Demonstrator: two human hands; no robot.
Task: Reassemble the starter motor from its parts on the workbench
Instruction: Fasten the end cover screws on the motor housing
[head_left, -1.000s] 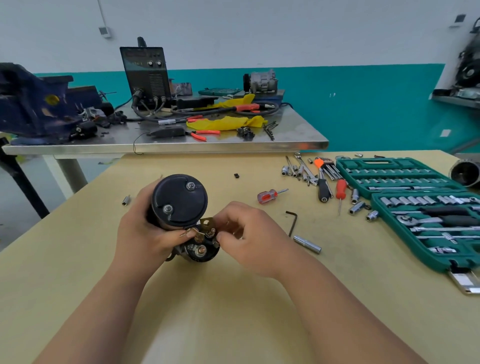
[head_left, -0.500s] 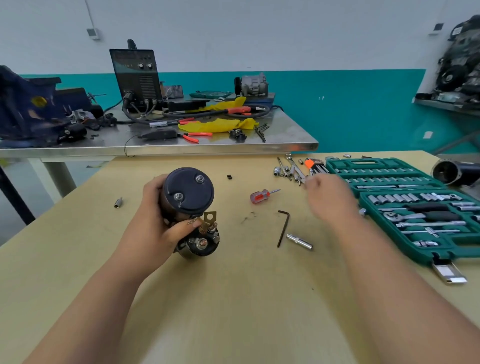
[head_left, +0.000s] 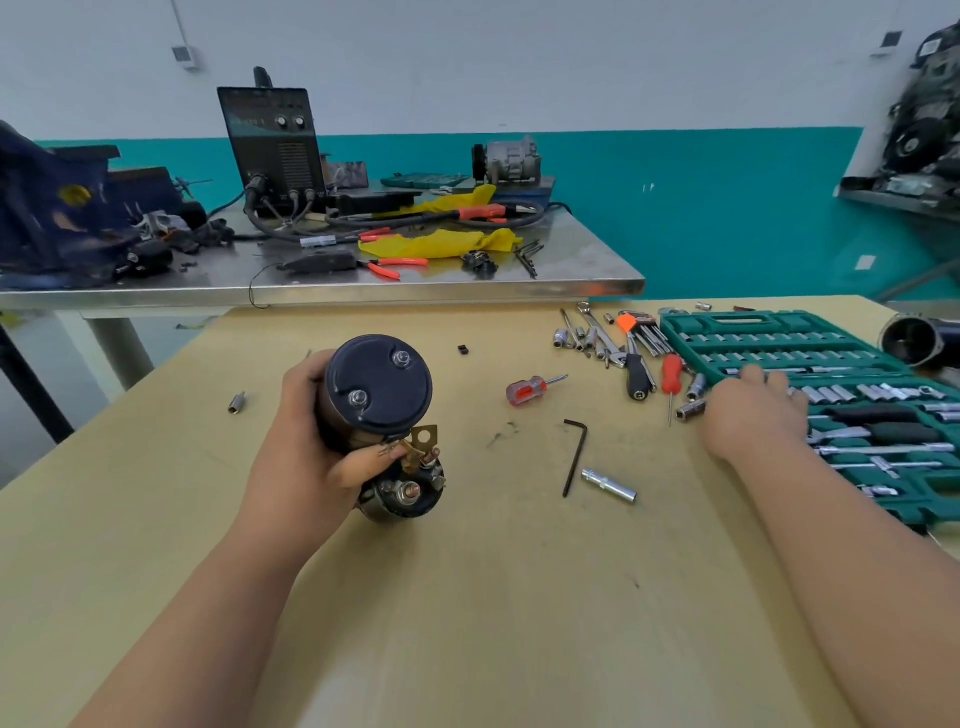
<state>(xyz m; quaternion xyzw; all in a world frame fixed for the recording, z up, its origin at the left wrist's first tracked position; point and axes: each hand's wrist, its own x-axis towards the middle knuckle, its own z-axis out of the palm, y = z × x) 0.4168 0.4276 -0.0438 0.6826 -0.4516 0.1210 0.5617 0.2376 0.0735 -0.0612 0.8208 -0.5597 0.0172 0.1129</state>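
Observation:
My left hand (head_left: 306, 457) grips the black starter motor (head_left: 376, 389) upright on the wooden bench (head_left: 467, 597), its round end cap with two nuts facing me. The thumb presses a brass terminal tab (head_left: 423, 441) above the solenoid (head_left: 408, 491), which shows a copper stud. My right hand (head_left: 753, 410) reaches far right, palm down, fingers stretched over the left edge of the green socket set case (head_left: 779, 338). Whether it touches a socket there, I cannot tell.
A black hex key (head_left: 574, 457) and a steel extension piece (head_left: 608, 486) lie right of the motor. A small red screwdriver (head_left: 530, 389), loose sockets and wrenches (head_left: 597, 338) sit farther back. A small socket (head_left: 236, 402) lies left. A metal table (head_left: 322, 291) with a welder stands behind.
My right hand left the solenoid terminals and swung right, ending over the socket set. My left hand kept hold of the motor.

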